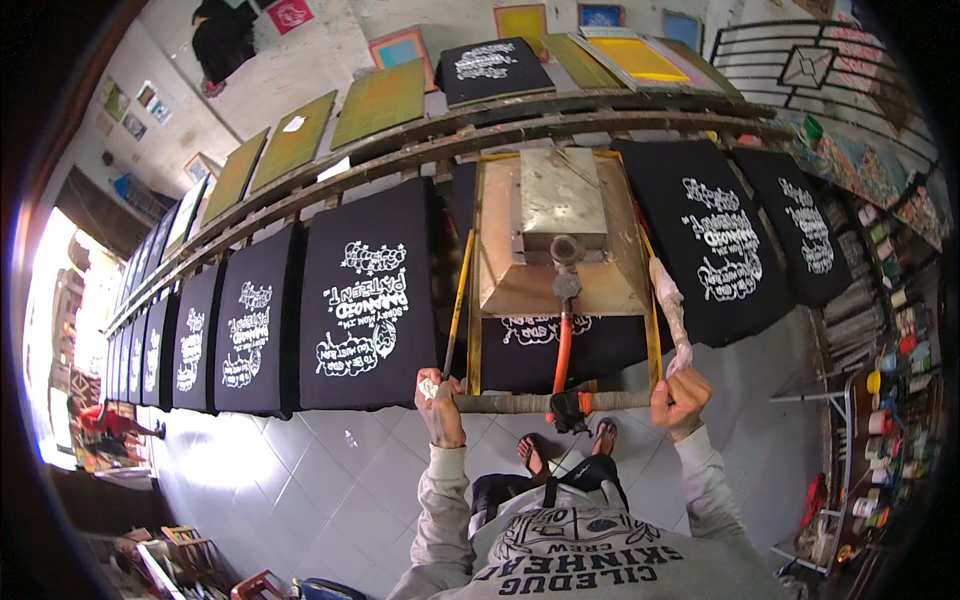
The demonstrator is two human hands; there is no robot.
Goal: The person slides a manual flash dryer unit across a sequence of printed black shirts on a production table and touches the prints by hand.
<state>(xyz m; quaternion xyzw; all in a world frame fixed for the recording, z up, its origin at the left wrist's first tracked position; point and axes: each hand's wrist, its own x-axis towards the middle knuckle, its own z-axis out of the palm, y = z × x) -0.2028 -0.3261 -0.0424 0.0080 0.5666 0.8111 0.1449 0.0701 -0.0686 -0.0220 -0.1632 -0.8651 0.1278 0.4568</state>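
Observation:
A metal hood-shaped heater (500,262) with a boxy top sits over a black T-shirt (510,365) on the bench, hiding most of its white print. From its centre fitting an orange hose (563,355) runs down to a black-and-orange valve (571,408) on the wrapped handle bar (505,404). My left hand (440,410) is closed around the bar's left end, with something small and white at its fingers. At the right end, my right hand (682,402) is closed round the bar, where a frame arm wrapped in pale material (668,300) meets it.
Black shirts with white prints (368,300) lie in a row both sides of the heater. Behind them, wooden rails (400,160) carry greenish boards (378,105). A shelf of bottles and jars (880,450) stands at right. A person in red (100,420) is far left.

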